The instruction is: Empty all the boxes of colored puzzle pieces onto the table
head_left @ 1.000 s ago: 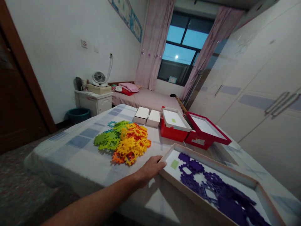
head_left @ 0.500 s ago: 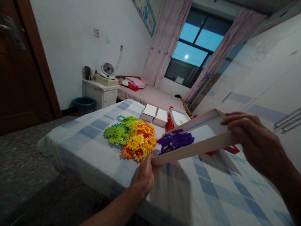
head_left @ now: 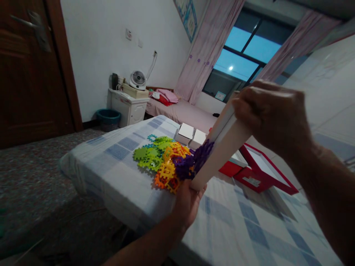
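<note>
A shallow white cardboard tray [head_left: 223, 149] is tipped steeply, its far end raised. My right hand [head_left: 273, 114] grips the raised end, and my left hand [head_left: 187, 203] holds the low corner close to the tablecloth. Purple plastic interlocking pieces [head_left: 188, 162] spill from the low end onto the pile, some still against the tray. Beneath and beside them lie orange and yellow pieces [head_left: 168, 170], with green pieces [head_left: 151, 157] to the left and a few blue ones [head_left: 152, 137] behind. The tray's inside is mostly hidden from me.
Two small white boxes [head_left: 185, 132] stand behind the pile. A red box [head_left: 253, 179] with a white-lined red lid [head_left: 269, 166] is at the right. Everything rests on a blue-and-white checked tablecloth [head_left: 111, 177]. A bed, cabinet with fan [head_left: 138, 80] and teal bucket [head_left: 108, 119] are beyond.
My right hand has lifted its end of the tray, from a slight slope to a steep tilt. Purple pieces have slid out onto the orange and yellow ones. The view has shifted left.
</note>
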`<state>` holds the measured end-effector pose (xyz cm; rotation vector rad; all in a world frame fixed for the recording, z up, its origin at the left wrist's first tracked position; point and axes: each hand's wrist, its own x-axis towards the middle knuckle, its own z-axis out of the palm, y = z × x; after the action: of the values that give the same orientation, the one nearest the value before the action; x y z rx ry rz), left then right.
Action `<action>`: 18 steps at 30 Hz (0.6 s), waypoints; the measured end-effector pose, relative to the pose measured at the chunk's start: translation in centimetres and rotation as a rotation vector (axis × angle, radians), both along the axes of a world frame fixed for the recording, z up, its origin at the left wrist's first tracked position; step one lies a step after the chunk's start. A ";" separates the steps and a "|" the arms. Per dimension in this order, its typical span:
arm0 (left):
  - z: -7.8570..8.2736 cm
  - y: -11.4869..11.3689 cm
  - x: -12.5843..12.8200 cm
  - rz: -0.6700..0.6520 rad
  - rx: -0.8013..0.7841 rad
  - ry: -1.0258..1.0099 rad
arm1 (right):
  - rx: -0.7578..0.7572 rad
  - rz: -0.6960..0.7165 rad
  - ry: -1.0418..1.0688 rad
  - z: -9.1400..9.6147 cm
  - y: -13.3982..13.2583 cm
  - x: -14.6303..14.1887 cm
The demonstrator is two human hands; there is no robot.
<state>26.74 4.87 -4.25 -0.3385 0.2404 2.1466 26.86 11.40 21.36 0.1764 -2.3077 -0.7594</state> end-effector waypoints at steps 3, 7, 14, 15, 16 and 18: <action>0.0 0.2 0.3 -0.077 -0.032 -0.104 | 0.021 -0.011 -0.125 -0.2 -0.1 -0.8; 0.2 0.4 0.6 -0.073 0.027 -0.098 | 0.020 -0.023 -0.061 0.1 -1.1 -0.5; -0.4 1.1 1.7 -0.198 0.050 -0.161 | 0.057 -0.010 -0.159 -0.5 -1.0 0.4; -0.7 1.4 1.9 -0.230 0.044 -0.159 | 0.041 -0.016 -0.157 -0.6 -0.7 0.7; -1.0 1.6 2.0 -0.245 0.043 -0.139 | 0.027 -0.028 -0.135 -0.7 -0.6 1.2; -1.3 1.8 2.2 -0.240 0.059 -0.066 | 0.012 -0.048 -0.064 -0.8 -0.7 2.6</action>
<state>28.97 6.71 -5.55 -0.3286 0.1700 1.8994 29.50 10.66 20.60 0.1528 -2.3754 -0.8024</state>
